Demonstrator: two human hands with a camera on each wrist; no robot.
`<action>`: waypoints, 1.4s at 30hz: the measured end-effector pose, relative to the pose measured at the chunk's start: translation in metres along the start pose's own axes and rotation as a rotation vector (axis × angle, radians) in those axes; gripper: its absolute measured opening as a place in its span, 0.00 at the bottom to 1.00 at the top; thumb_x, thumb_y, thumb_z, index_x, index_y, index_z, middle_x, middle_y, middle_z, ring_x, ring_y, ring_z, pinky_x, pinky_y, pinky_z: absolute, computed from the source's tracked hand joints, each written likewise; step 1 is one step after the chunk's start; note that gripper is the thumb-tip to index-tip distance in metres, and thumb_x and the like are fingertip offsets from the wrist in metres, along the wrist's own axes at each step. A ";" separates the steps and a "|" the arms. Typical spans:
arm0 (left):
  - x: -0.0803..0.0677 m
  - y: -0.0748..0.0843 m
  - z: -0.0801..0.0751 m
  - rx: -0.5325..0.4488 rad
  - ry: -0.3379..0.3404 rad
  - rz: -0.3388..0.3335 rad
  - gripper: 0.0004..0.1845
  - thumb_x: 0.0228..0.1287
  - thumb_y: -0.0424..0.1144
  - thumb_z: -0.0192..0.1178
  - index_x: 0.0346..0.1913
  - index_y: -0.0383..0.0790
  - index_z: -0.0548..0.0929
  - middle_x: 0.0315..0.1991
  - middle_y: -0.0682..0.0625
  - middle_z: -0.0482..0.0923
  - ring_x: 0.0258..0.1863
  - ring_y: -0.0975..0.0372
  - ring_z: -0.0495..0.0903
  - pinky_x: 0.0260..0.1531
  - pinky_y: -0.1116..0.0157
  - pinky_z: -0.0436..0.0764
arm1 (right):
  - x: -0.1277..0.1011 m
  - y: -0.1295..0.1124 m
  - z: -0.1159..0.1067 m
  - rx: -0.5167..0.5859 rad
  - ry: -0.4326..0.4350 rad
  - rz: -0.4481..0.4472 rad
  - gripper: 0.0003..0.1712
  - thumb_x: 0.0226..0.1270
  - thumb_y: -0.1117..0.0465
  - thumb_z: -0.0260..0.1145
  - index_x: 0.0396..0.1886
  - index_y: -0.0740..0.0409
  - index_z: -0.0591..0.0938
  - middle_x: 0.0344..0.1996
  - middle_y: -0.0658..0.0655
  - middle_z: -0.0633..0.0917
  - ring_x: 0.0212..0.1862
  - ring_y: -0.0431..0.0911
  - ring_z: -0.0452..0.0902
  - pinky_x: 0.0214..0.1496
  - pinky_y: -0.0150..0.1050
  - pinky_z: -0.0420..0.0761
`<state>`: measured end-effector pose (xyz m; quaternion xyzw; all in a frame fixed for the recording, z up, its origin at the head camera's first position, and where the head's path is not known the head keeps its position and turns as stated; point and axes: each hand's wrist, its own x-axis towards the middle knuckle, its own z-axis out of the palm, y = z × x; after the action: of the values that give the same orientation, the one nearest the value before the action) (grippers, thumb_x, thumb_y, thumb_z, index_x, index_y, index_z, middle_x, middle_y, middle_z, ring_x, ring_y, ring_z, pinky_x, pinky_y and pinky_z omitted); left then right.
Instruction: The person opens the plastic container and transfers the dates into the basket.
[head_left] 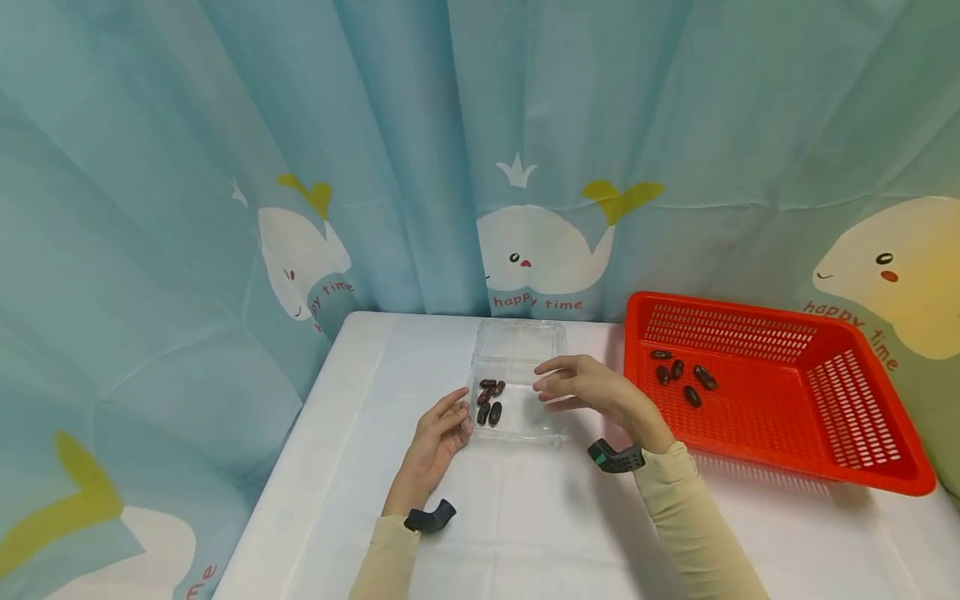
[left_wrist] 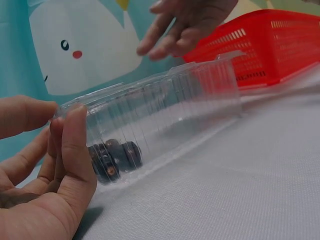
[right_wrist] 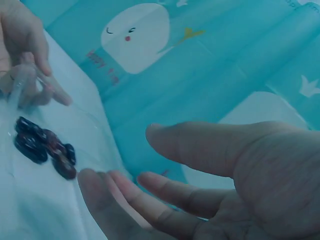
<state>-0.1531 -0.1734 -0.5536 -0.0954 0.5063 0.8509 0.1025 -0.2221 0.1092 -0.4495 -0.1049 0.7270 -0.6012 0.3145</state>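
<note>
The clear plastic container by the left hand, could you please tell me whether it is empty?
Not empty: the clear plastic container holds a few dark dates clustered at its left end, near the left hand.

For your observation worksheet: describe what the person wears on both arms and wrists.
Both arms wear long, close-fitting beige sleeves. The left sleeve ends at a black curved wrist device; the right sleeve ends at a dark device with a teal patch. Both hands are bare, without gloves; no rings are visible.

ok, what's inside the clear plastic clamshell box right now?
The clear plastic clamshell box holds a small cluster of dark oval dates near its left end, by the left hand. They overlap, so the exact count is unclear. The right hand hides part of the right end.
</note>
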 end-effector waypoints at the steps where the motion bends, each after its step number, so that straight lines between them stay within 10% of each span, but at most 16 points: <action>1: 0.000 0.000 0.000 0.003 0.000 0.000 0.27 0.77 0.28 0.53 0.76 0.36 0.69 0.45 0.53 0.76 0.37 0.66 0.74 0.38 0.73 0.80 | 0.003 0.002 0.004 0.001 0.007 -0.002 0.28 0.74 0.67 0.63 0.70 0.75 0.71 0.58 0.74 0.83 0.55 0.61 0.86 0.60 0.51 0.87; 19: 0.006 0.001 -0.004 0.037 -0.025 0.021 0.28 0.78 0.29 0.53 0.77 0.34 0.66 0.46 0.55 0.74 0.36 0.69 0.76 0.38 0.74 0.79 | 0.042 0.021 0.071 -0.206 0.177 0.053 0.30 0.69 0.63 0.68 0.67 0.74 0.75 0.54 0.70 0.86 0.46 0.52 0.88 0.48 0.43 0.89; 28: 0.006 -0.001 -0.006 0.006 -0.029 0.010 0.28 0.77 0.30 0.55 0.77 0.34 0.66 0.46 0.55 0.75 0.35 0.68 0.76 0.37 0.74 0.79 | 0.053 0.034 0.087 -0.399 0.306 0.004 0.28 0.63 0.64 0.74 0.60 0.72 0.80 0.37 0.59 0.86 0.34 0.45 0.76 0.33 0.33 0.75; 42: 0.005 -0.004 -0.003 0.004 -0.024 -0.006 0.28 0.78 0.29 0.54 0.78 0.35 0.66 0.48 0.54 0.74 0.38 0.69 0.75 0.39 0.74 0.80 | 0.055 0.047 0.095 -0.531 0.408 -0.083 0.14 0.60 0.62 0.77 0.45 0.59 0.87 0.37 0.58 0.86 0.38 0.48 0.80 0.42 0.45 0.80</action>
<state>-0.1569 -0.1739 -0.5594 -0.0866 0.5063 0.8507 0.1114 -0.1985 0.0152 -0.5195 -0.0899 0.9014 -0.4118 0.0993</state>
